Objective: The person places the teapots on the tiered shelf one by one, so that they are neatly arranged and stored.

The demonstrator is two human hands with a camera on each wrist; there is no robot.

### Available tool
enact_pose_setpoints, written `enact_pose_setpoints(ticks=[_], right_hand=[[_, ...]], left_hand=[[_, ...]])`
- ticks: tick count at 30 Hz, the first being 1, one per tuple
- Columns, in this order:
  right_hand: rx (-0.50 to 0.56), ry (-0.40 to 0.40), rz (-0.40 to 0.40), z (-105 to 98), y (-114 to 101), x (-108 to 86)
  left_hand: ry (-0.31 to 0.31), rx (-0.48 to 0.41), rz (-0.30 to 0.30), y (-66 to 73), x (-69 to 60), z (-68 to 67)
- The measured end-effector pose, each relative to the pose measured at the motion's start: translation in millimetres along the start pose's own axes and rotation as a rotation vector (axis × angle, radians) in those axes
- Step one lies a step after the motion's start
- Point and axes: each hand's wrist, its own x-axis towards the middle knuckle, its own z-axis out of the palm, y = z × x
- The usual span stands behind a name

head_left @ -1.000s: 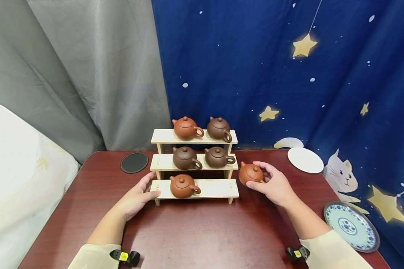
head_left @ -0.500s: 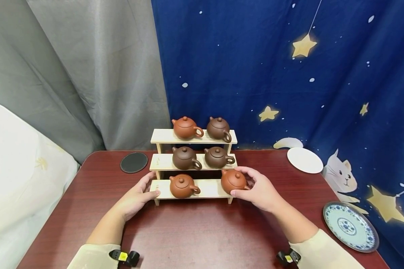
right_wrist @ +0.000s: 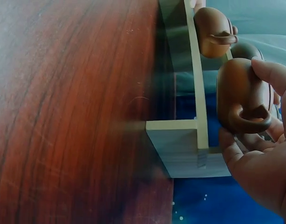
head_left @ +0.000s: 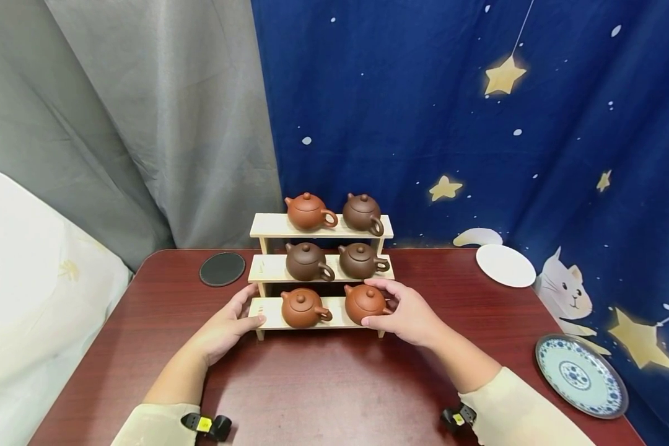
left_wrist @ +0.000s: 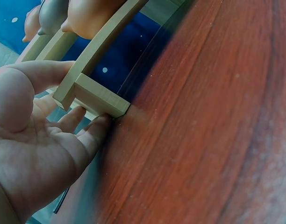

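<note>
A three-tier wooden display stand bears several small clay teapots. On the bottom tier's left half sits a reddish-brown teapot. My right hand holds another reddish-brown teapot over the right half of that tier, its thumb and fingers about the body near the handle. In the right wrist view a narrow gap shows between this teapot and the board; whether it touches is unclear. At the stand's left end, my left hand grips the bottom tier, with the thumb on the board and fingers by the leg.
Two dark brown teapots occupy the middle tier, including one at left. The top tier has an orange-red teapot and a dark brown teapot. A black disc, white plate and blue-patterned plate lie on the table.
My right hand has carried the reddish-brown teapot leftward from beside the stand to over the bottom tier, near the other teapot there. My left hand has stayed at the stand's left end.
</note>
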Motion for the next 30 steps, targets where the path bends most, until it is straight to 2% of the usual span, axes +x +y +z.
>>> enact_pose_setpoints(ticks=[7,18,25,30], right_hand=[[-0.031,-0.025,0.034,6.8,4.5,2.6],[-0.017,-0.027,0.016,7.1,0.5,2.4],[-0.048,0.007,-0.001,-8.0,-1.7,-4.4],[-0.11,0.084,-0.036,-31.0,-7.7,-12.0]], left_hand=[[-0.002,-0.001,0.006,0.1,0.1,0.6],[0.008,0.001,0.008,-0.5,2.4,0.6],[0.016,0.021,0.01,0.7,-0.1,-2.3],[0.078,0.096,0.001,10.4,-2.2,-13.4]])
